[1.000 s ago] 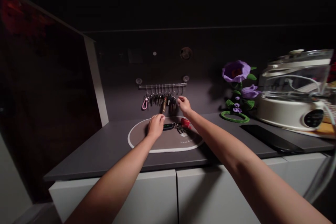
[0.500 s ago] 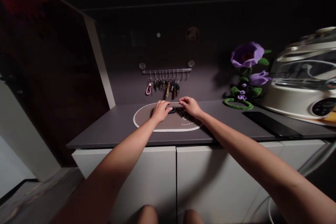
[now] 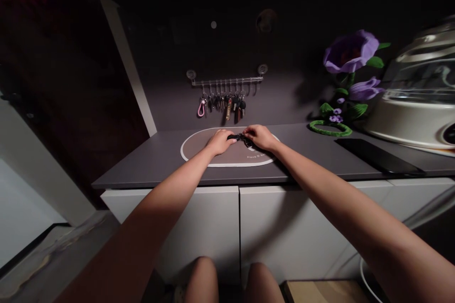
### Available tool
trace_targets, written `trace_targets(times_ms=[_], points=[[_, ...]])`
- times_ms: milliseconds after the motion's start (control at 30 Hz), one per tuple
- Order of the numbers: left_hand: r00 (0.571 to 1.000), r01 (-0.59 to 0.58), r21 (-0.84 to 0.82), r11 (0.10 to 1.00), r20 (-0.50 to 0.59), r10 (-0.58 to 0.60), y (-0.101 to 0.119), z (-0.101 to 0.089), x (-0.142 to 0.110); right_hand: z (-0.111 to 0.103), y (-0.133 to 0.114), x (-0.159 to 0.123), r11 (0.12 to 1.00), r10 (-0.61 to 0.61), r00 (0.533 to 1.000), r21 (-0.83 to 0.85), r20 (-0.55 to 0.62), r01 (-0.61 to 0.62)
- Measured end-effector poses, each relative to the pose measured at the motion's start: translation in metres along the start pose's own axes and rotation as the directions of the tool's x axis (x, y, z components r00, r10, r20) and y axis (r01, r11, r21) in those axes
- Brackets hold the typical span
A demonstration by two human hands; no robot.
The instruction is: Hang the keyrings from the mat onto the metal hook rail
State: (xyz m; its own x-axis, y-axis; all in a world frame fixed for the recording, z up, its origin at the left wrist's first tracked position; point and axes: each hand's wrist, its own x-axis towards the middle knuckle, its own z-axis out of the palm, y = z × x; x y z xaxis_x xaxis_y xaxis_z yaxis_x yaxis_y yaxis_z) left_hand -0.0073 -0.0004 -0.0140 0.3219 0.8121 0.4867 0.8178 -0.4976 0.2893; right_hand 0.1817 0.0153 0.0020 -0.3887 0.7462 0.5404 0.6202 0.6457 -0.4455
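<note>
On the oval brown mat (image 3: 199, 147) with a white border, a small black keychain (image 3: 233, 137) with a metallic clasp lies between my two hands. My left hand (image 3: 221, 142) has its thumb and fingers closed on the keychain's dark left end. At the other end my right hand (image 3: 261, 136) pinches the metal part, its fingertips close together. Dark ring-shaped pieces (image 3: 247, 142) hang just beneath the right fingers. Fine detail there is too small and dim to make out.
Behind the mat, a clear hook rail (image 3: 227, 81) on the wall carries several keys and a pink loop (image 3: 201, 108). To the right stand purple flowers (image 3: 350, 52) with a green ring base (image 3: 330, 128), a black phone-like slab (image 3: 378, 156) and a cream appliance (image 3: 419, 120).
Both hands have closed on the keychain, which is now lifted or straightened between them. Earlier the fingers were looser and apart from it. The camera view has tilted downward.
</note>
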Motion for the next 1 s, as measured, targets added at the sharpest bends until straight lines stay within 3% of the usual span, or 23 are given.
trace_targets(times_ms=[300,467,800,1000], points=[[0.996,-0.024,-0.168,0.986,-0.085,0.010,0.007,-0.007,-0.004,0.001,-0.003,-0.002,0.989,0.088,0.995,0.124,-0.055,-0.081],[0.981,0.072,-0.296,0.952,-0.153,-0.121,0.008,-0.009,-0.004,0.001,-0.006,-0.001,0.981,0.098,0.994,0.176,-0.053,-0.087],[0.913,0.161,-0.677,0.718,-0.174,-0.369,0.013,-0.014,-0.002,-0.003,-0.019,-0.006,0.955,0.094,0.994,0.287,-0.058,-0.073],[0.912,0.086,-0.840,0.536,-0.149,-0.381,0.011,-0.014,-0.001,-0.002,-0.022,-0.005,0.970,0.022,0.997,0.242,-0.077,-0.002]])
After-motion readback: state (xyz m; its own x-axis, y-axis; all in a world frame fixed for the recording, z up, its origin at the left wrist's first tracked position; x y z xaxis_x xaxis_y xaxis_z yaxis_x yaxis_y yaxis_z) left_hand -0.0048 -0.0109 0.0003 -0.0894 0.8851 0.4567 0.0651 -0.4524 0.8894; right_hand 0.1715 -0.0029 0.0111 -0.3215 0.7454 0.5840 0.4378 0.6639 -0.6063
